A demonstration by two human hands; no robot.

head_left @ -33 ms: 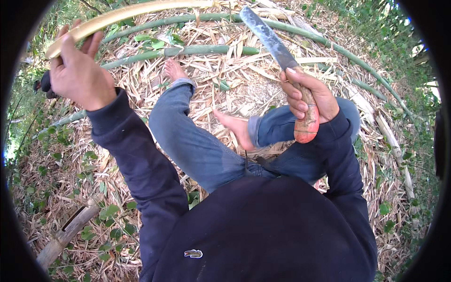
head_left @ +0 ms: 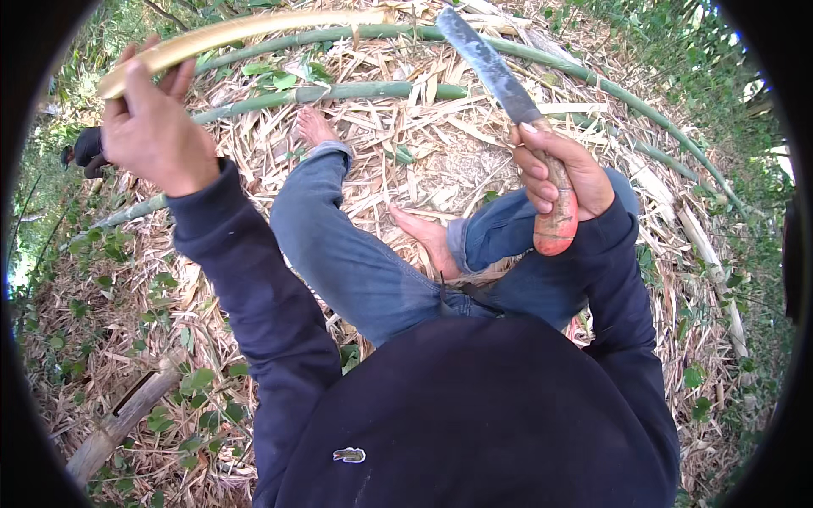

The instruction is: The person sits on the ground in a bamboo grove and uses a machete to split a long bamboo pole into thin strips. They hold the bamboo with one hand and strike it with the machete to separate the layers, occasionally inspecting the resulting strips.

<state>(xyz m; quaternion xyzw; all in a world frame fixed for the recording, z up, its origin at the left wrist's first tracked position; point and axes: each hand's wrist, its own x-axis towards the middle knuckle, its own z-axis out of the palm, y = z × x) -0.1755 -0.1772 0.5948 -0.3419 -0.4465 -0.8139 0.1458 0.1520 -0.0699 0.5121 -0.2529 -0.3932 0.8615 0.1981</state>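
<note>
My left hand, raised at the upper left, pinches one end of a long pale split bamboo strip. The strip runs off to the right toward the far edge and shows a smooth yellowish face. In my right hand is a machete, gripped by its wooden handle with a red-orange butt. Its dark, worn blade points up and to the left, held apart from the strip. My fingers wrap the handle near the blade's base.
Green bamboo poles lie across the ground beyond my bare feet. Dry shavings and leaves cover the ground around my legs. A cut log rests at lower left. A person in dark clothing is far left.
My left hand has shifted slightly right with the bamboo strip, uncovering more of the person at the left. The machete has moved a little to the right and down.
</note>
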